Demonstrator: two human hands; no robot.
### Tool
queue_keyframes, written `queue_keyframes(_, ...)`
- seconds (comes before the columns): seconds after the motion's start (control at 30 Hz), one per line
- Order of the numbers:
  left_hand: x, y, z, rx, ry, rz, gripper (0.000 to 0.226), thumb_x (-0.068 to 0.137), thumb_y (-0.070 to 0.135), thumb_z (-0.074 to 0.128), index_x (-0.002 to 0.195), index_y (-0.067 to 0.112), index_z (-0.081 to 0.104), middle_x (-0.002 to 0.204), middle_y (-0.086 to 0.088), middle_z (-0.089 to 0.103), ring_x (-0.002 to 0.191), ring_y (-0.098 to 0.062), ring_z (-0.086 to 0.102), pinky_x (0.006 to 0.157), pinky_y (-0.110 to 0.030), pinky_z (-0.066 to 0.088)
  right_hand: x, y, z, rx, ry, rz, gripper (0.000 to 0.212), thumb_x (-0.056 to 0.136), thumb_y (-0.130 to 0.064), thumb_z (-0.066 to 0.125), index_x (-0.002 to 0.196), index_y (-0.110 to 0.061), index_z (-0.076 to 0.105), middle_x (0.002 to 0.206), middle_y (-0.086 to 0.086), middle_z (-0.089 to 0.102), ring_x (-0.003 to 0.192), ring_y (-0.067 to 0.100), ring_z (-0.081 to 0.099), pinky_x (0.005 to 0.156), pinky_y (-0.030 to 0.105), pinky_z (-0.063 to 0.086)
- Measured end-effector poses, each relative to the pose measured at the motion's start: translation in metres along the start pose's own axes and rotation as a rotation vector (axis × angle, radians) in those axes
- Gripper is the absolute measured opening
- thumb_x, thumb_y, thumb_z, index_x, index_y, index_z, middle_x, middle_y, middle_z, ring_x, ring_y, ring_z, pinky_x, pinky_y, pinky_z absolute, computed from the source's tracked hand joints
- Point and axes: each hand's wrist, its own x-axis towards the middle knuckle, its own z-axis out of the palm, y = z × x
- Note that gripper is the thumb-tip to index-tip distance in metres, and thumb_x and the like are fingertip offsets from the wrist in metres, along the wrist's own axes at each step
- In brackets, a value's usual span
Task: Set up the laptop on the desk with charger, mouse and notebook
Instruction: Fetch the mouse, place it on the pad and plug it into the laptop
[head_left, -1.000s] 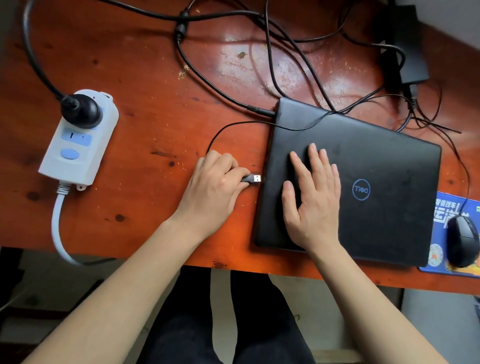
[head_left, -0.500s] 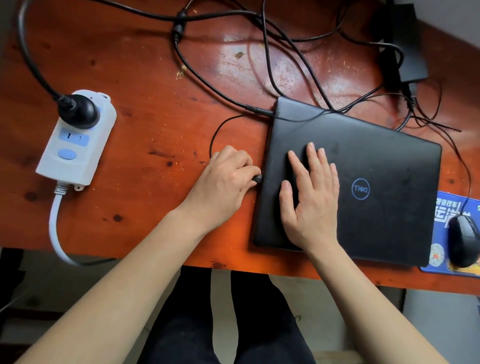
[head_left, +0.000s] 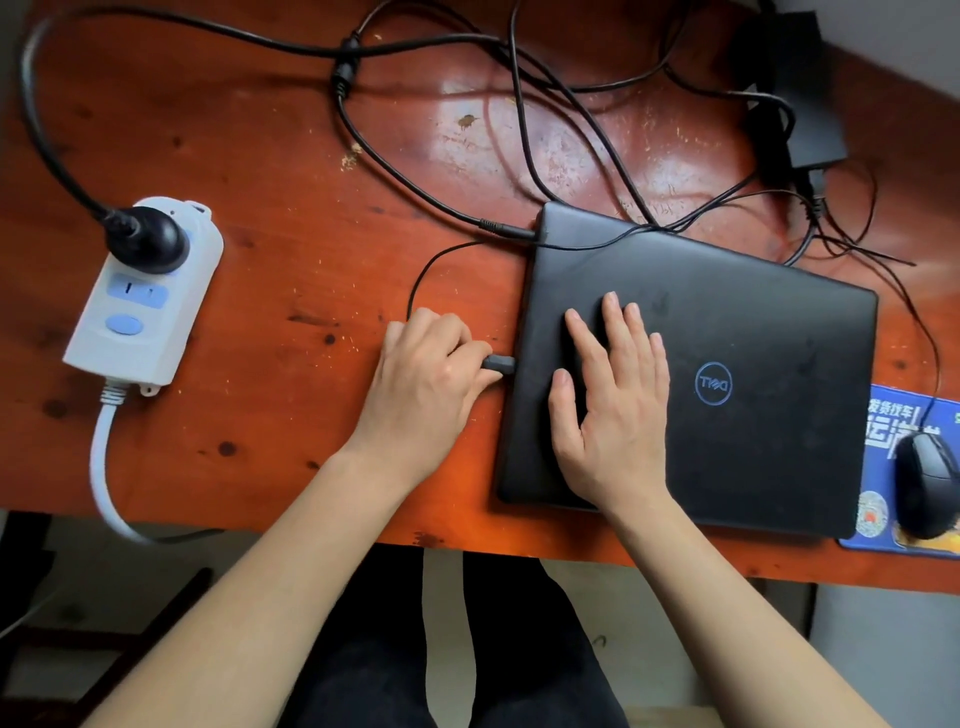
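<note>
Your left hand (head_left: 431, 379) pinches the little black mouse plug (head_left: 500, 362) between thumb and fingers. The tip of the plug sits right at the left side of the laptop (head_left: 753, 322). I cannot tell if it is all the way in.

Your right hand (head_left: 613, 410) lies flat and open on the shut lid. It holds nothing and only presses down. The laptop lies closed on the desk (head_left: 260, 364), close to the front edge.

Push the plug straight in, flat with the desk and not tipped. Press down with the right hand as you push, so the laptop does not slide away. If the plug will not go, do not shove it (this kind likely fits only one way up). Pull it back, flip it over and try again.

The thin cord (head_left: 421, 275) loops behind your left hand and seems to run over the back of the lid toward the mouse (head_left: 927, 488), which sits on its blue pad (head_left: 883, 415) to the right. Leave that cord loose.

The charger plug (head_left: 506, 228) sits at the back left corner, so mind you do not bump it. I see no notebook here.
</note>
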Motion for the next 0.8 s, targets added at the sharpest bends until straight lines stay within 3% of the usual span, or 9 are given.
queue_keyframes(0.23, 0.004, -0.010, 0.006, 0.039, -0.003, 0.153, 0.017, 0.088, 0.021, 0.070, 0.093, 0.004, 0.071, 0.089, -0.006, 0.063, 0.087, -0.029, 0.054, 0.070, -0.045, 0.043, 0.000, 0.002, 0.003, -0.015, 0.010, -0.015, 0.054, 0.098, -0.031, 0.044, 0.150, -0.018, 0.045, 0.163, 0.013, 0.031, 0.153, 0.031, 0.023, 0.124, 0.052, 0.015)
queue_keyframes(0.43, 0.008, -0.007, 0.002, -0.058, -0.109, 0.098, 0.033, 0.088, 0.032, 0.066, 0.116, 0.017, 0.069, 0.104, -0.005, 0.056, 0.097, -0.025, 0.050, 0.081, -0.046, 0.043, -0.001, 0.001, 0.000, -0.017, -0.015, -0.005, 0.055, 0.098, -0.033, 0.046, 0.150, -0.020, 0.044, 0.164, 0.011, 0.029, 0.154, 0.028, 0.019, 0.125, 0.050, 0.012)
queue_keyframes(0.53, 0.026, -0.001, -0.009, -0.150, 0.037, -0.026, 0.041, 0.088, 0.035, 0.062, 0.124, 0.014, 0.063, 0.115, -0.006, 0.054, 0.106, -0.023, 0.051, 0.091, -0.037, 0.046, -0.001, 0.002, -0.001, -0.010, -0.031, -0.002, 0.054, 0.098, -0.034, 0.045, 0.151, -0.021, 0.044, 0.164, 0.010, 0.028, 0.154, 0.028, 0.018, 0.125, 0.051, 0.013)
queue_keyframes(0.6, 0.050, 0.004, -0.017, -0.045, 0.142, -0.021, 0.042, 0.091, 0.035, 0.062, 0.127, 0.011, 0.061, 0.118, -0.010, 0.055, 0.105, -0.027, 0.053, 0.089, -0.037, 0.046, 0.000, 0.003, -0.002, -0.006, -0.030, -0.004, 0.054, 0.098, -0.035, 0.045, 0.150, -0.022, 0.045, 0.164, 0.009, 0.029, 0.154, 0.028, 0.019, 0.124, 0.051, 0.014)
queue_keyframes(0.67, 0.079, 0.005, -0.024, 0.092, 0.083, 0.095, 0.045, 0.091, 0.038, 0.063, 0.128, 0.012, 0.063, 0.119, -0.013, 0.059, 0.099, -0.032, 0.054, 0.087, -0.042, 0.049, 0.000, 0.004, -0.002, 0.001, -0.015, -0.010, 0.053, 0.097, -0.035, 0.047, 0.149, -0.022, 0.047, 0.163, 0.010, 0.031, 0.153, 0.029, 0.021, 0.124, 0.051, 0.015)
queue_keyframes(0.8, 0.123, 0.003, -0.027, 0.088, -0.194, 0.226, 0.027, 0.091, 0.032, 0.065, 0.103, 0.011, 0.077, 0.092, -0.013, 0.067, 0.088, -0.035, 0.059, 0.078, -0.045, 0.049, 0.001, 0.004, 0.000, 0.029, 0.016, -0.005, 0.052, 0.096, -0.034, 0.050, 0.146, -0.020, 0.051, 0.162, 0.010, 0.034, 0.152, 0.030, 0.025, 0.124, 0.050, 0.016)
